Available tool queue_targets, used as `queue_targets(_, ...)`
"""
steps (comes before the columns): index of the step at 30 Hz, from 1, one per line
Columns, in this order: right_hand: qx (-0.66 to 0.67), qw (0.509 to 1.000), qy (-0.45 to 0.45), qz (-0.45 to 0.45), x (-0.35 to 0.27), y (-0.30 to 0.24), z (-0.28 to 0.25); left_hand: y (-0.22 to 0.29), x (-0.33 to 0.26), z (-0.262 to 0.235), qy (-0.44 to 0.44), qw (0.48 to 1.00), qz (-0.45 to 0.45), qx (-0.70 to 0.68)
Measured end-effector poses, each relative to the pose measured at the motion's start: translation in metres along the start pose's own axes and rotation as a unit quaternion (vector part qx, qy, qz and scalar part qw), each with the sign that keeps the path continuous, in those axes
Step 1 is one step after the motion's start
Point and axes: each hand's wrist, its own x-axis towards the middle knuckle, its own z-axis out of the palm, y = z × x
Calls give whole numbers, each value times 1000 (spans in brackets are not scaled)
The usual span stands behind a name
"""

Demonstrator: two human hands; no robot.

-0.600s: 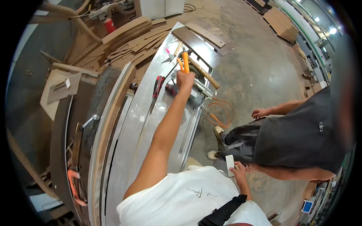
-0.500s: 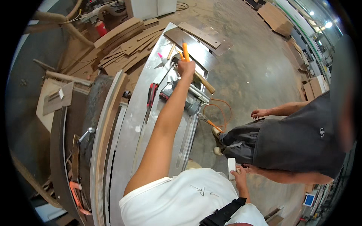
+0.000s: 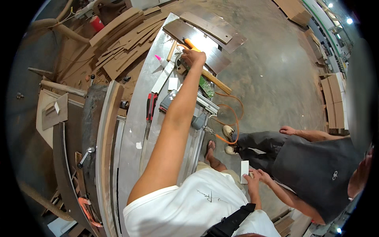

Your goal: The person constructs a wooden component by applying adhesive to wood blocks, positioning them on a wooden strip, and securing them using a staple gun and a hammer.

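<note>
My left hand [image 3: 193,58] reaches over the far part of the metal table [image 3: 136,124]. Its curled fingers are on a tool with orange handles [image 3: 191,43], whose working end the hand hides. Beside it lie a wooden-handled hammer [image 3: 216,82], a pink-tipped bottle [image 3: 160,60], a white strip [image 3: 162,79] and a small white piece [image 3: 173,83]. At waist height my right hand [image 3: 253,181] grips a flat white rectangular piece [image 3: 244,171] between thumb and fingers. A co-worker's hand [image 3: 263,176] is right against my right hand.
A red-and-black handled tool [image 3: 150,106] and a grey power tool [image 3: 167,102] lie nearer on the table. An orange hose [image 3: 239,118] hangs off its right edge. The co-worker [image 3: 312,173] stands at right. Cut boards [image 3: 130,47] are heaped beyond the table's left side.
The orange handles have tipped from upright to lying low at my left hand. My view has shifted a little. My right hand still holds the white piece; the co-worker's far hand has moved right.
</note>
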Motion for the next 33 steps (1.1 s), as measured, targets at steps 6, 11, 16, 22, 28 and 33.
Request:
queue_targets(6,92,990,-36,-97,93,-78,-19,-50,-109,-54,5,949,282,-143)
queue_targets(11,72,972,-85,-205,251,-198,29,-160,-242,-98,180,958,221,-26)
queue_targets(16,-40,928,-86,-360,436,-324,136,-196,-273,-58,87,992,85,-31)
queue_targets(22,-49,869,-115,-478,499,-472,192,-177,-270,-36,176,982,39,-62)
queue_targets(28,71,905,-186,-375,445,-380,153,-190,-218,-62,296,951,-89,-15)
queue_targets(33,-66,929,-121,-344,466,-163,52,-183,-207,-47,284,952,-64,-99)
